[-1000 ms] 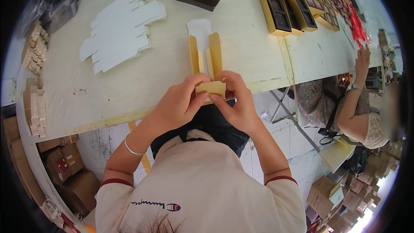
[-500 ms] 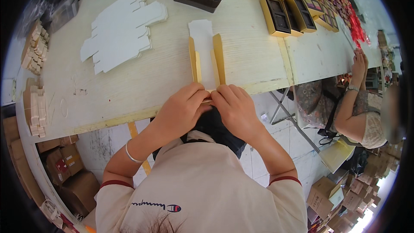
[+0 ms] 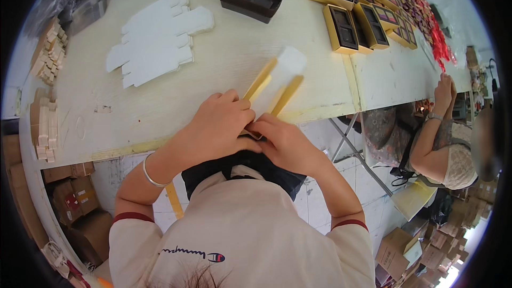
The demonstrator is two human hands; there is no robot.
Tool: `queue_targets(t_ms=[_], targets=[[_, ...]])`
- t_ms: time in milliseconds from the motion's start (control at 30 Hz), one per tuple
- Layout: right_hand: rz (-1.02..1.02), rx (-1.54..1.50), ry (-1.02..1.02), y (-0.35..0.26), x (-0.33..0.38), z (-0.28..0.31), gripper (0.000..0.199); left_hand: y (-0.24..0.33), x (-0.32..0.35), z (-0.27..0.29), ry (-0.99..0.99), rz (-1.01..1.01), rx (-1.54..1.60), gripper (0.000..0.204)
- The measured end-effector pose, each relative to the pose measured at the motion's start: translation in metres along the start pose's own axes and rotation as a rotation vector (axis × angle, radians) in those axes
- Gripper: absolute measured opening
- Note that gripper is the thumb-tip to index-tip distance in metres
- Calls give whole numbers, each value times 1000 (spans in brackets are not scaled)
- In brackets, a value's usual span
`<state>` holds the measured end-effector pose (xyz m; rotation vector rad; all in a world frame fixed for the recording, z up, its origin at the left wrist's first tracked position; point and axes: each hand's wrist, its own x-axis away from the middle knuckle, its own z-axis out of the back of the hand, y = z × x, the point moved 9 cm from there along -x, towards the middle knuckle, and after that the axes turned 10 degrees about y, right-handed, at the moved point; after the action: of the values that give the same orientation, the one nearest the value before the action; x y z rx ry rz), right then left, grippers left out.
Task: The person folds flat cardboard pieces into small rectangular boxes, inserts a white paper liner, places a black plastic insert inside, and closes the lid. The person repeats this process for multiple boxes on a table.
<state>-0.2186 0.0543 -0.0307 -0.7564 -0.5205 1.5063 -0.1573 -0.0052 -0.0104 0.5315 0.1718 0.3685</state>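
Observation:
A partly folded cardboard box point(image 3: 290, 63), white inside with gold sides standing up, is tilted at the table's front edge, its far end pointing up and to the right. Both of my hands grip its near end. My left hand point(image 3: 221, 122) is closed on the left corner, and my right hand point(image 3: 280, 137) pinches the right corner. The fingers hide the near end of the box. To the left lies a stack of flat white box blanks point(image 3: 157, 40). A black plastic tray stack point(image 3: 250, 1) stands beyond the box.
Gold boxes with dark inserts point(image 3: 341, 29) stand at the back right, beside a heap of red ribbon point(image 3: 438, 48). Small cardboard pieces point(image 3: 47, 128) are stacked along the left edge. A co-worker's hands point(image 3: 444, 93) are at the right. Cartons point(image 3: 80, 197) sit under the table.
The box has swung from pointing straight away to leaning right. My left hand has moved up along its left side, and my right hand has come slightly lower.

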Motion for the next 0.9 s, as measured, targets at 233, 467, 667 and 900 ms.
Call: queue_targets(t_ms=[233,467,667,900], targets=[[219,445,263,21,6,62,15,-5,7,15,100,-384,-248,25],[191,163,307,-30,5,3,19,-1,16,10,254,-198,-227,28],[272,381,210,-18,-4,45,46,-20,18,11,279,-323,20,29],[330,152,109,0,-27,22,19,-36,10,11,305,-209,198,25]])
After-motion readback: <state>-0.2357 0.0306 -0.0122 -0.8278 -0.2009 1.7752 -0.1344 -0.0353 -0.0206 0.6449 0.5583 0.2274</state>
